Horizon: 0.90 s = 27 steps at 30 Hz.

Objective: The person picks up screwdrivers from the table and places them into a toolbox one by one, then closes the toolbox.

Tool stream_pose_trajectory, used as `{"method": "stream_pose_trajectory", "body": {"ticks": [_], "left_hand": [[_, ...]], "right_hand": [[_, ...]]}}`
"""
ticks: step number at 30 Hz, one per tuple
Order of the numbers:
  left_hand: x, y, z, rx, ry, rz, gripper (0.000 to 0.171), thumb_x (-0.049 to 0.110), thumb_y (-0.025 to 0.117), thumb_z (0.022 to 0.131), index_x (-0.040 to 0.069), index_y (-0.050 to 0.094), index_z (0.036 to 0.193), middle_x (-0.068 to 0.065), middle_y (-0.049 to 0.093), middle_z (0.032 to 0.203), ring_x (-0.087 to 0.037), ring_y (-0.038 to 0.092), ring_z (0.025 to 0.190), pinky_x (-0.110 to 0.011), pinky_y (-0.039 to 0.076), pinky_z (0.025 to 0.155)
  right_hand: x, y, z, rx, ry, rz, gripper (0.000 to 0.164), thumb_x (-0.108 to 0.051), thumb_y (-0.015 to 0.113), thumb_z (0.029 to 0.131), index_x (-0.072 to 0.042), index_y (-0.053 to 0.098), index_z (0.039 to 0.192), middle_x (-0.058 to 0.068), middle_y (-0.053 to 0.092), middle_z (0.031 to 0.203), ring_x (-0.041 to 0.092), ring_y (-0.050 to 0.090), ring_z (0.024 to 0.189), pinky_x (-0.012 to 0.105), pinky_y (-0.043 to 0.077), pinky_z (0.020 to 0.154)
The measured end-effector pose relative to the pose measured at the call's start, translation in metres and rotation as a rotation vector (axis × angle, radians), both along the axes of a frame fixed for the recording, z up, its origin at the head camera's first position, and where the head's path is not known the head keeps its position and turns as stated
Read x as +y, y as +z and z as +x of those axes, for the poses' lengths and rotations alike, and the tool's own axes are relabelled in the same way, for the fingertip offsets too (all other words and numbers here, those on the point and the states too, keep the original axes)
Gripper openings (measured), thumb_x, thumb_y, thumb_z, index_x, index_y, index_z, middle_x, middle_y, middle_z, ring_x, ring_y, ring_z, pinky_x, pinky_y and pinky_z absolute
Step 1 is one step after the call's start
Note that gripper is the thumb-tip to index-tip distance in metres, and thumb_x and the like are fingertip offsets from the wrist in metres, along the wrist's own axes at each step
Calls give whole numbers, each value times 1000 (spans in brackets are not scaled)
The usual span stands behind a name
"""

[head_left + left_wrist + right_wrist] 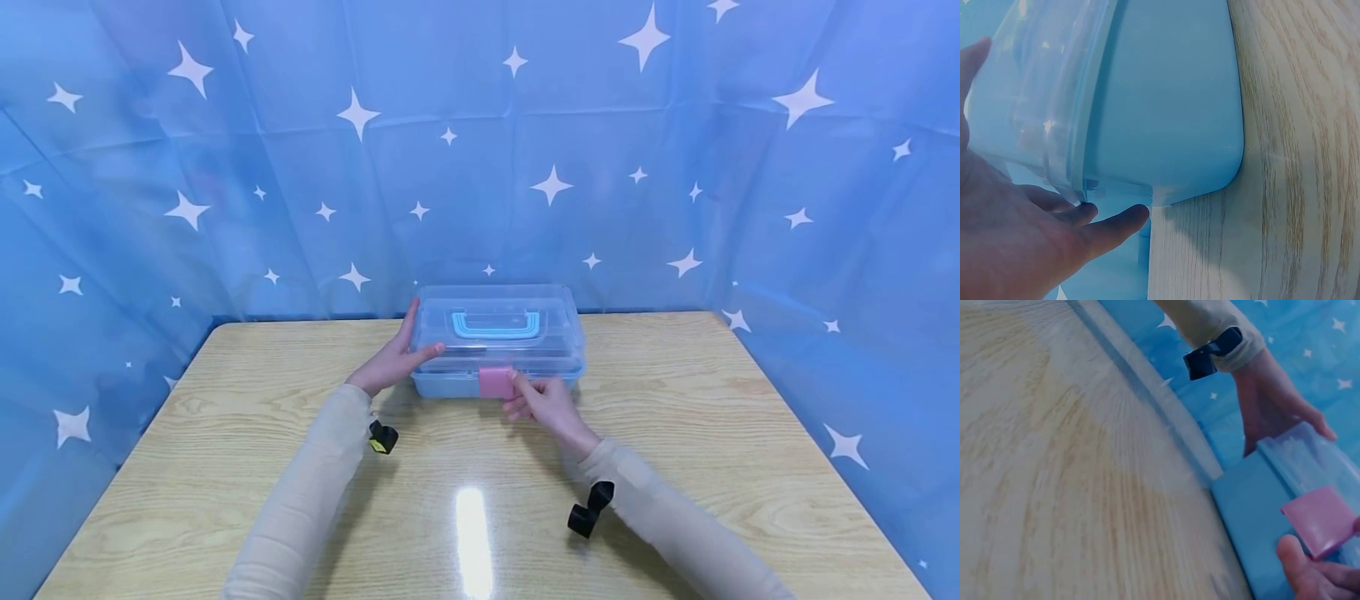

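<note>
A storage box with a clear lid [495, 298] and a light blue base [447, 385] stands at the table's far side, lid down. On its front is a pink latch [495, 382]; in the right wrist view the latch's lower edge stands out from the base. My right hand [551, 410] pinches the latch's right edge, thumb on its face and index finger below. My left hand [392, 360] rests against the box's left end, fingers straight along the side and thumb [429, 353] over the lid's front. In the left wrist view its fingertips touch near the rim at the back corner.
A light blue carrying handle [495, 332] lies folded on the lid. The wooden table [285, 400] ends just behind the box, where a blue curtain with white stars [480, 192] hangs. Each wrist carries a small black camera mount [383, 437].
</note>
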<state>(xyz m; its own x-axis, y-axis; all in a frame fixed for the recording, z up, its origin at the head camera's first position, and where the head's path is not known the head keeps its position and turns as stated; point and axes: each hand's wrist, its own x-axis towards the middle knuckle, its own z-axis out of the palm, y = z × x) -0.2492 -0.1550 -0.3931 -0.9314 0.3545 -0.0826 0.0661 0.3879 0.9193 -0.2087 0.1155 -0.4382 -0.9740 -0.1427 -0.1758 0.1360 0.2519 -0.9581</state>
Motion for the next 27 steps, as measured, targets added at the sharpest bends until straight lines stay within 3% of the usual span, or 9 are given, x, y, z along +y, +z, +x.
{"method": "stream_pose_trajectory", "body": {"ticks": [5,10,19,27], "left_hand": [[3,18,11,-26,-13,4,93,31,57,98,21,-17,153,-8,-17,159,-36,-5,144,-58,9,112],[3,20,12,-22,-14,7,93,30,57,98,20,-17,153,-7,-17,159,-36,-4,144,-58,9,112],[3,19,12,-17,-9,15,93,31,57,98,19,-16,153,-6,-17,159,-33,-6,144,-56,9,112],[3,19,12,-16,-9,22,92,30,57,98,20,-17,153,-6,-17,159,-32,-7,144,-55,8,113]], "right_hand": [[0,-4,1,-6,-1,7,50,-40,52,100,5,70,94,14,72,80,25,69,67,26,45,56],[-2,-6,0,-9,0,-8,50,-41,52,100,5,68,91,14,71,79,23,68,66,27,47,57],[-3,-6,1,-9,-6,12,46,-37,50,101,3,66,85,9,70,77,18,66,64,23,42,52],[-3,-6,0,-34,-19,6,48,-40,52,99,5,68,92,11,70,80,19,66,67,23,41,52]]}}
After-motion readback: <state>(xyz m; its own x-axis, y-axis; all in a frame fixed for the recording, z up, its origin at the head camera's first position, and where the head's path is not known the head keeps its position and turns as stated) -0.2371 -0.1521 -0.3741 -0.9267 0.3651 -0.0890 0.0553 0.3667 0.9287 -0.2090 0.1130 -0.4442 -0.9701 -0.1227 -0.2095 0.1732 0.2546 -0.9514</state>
